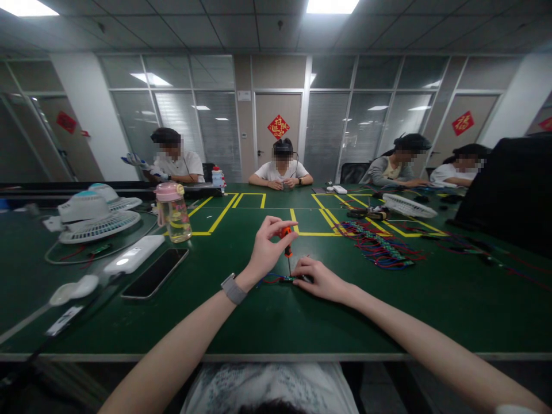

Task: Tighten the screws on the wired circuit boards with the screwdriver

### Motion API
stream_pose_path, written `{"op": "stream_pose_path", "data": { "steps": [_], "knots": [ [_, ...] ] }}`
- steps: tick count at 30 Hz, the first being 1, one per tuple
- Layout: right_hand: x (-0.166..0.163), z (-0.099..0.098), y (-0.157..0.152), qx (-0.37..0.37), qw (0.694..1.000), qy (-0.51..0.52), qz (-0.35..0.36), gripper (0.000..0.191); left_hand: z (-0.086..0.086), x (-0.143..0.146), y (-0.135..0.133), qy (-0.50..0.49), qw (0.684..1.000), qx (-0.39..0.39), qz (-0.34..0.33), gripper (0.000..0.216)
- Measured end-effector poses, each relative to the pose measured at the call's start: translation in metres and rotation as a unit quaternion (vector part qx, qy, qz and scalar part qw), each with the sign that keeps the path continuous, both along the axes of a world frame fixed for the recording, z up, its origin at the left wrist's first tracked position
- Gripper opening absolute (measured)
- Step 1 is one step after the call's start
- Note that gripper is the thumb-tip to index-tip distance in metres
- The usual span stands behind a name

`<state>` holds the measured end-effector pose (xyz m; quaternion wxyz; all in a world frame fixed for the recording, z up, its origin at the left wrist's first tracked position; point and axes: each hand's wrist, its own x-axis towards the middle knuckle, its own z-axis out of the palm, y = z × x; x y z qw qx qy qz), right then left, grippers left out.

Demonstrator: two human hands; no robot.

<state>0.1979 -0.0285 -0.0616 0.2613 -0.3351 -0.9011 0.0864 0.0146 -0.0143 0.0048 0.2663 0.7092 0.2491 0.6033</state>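
My left hand (271,244) is closed around the handle of an orange and black screwdriver (288,248), thumb and fingers near its top. The screwdriver stands nearly upright, its thin shaft pointing down at a small green circuit board (286,279) on the table. Whether the tip touches a screw is too small to tell. Red and blue wires (268,279) run left from the board. My right hand (317,278) rests on the table at the board's right end, fingers curled and pinching at its edge.
Right of centre lies a row of wired circuit boards (383,244). On the left are a phone (155,273), a white power strip (134,254), a pink-lidded bottle (173,214) and fan parts (99,221). Yellow tape (224,214) marks the green table (345,322). Several people sit across it.
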Motion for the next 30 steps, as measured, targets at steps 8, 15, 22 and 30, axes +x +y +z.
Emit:
{"op": "stream_pose_path", "data": {
  "steps": [8,15,22,30],
  "knots": [
    [0.0004,0.0005,-0.0002,-0.005,1.0,-0.003,0.001,0.02,-0.0002,0.0036,-0.0017,-0.037,0.992,-0.071,-0.1,0.035],
    [0.0002,0.002,-0.0007,-0.005,1.0,0.001,0.0,0.02,0.0009,0.0,-0.0019,0.017,1.0,0.011,0.019,0.022],
    [0.0,0.0017,-0.0001,-0.004,1.0,-0.01,-0.004,0.021,-0.0014,0.0033,0.0012,-0.03,0.993,-0.072,-0.092,0.036],
    [0.0004,0.0023,-0.0003,-0.002,1.0,-0.005,-0.001,0.02,0.0014,0.0001,-0.0016,0.026,1.0,0.012,0.006,0.027]
  ]
}}
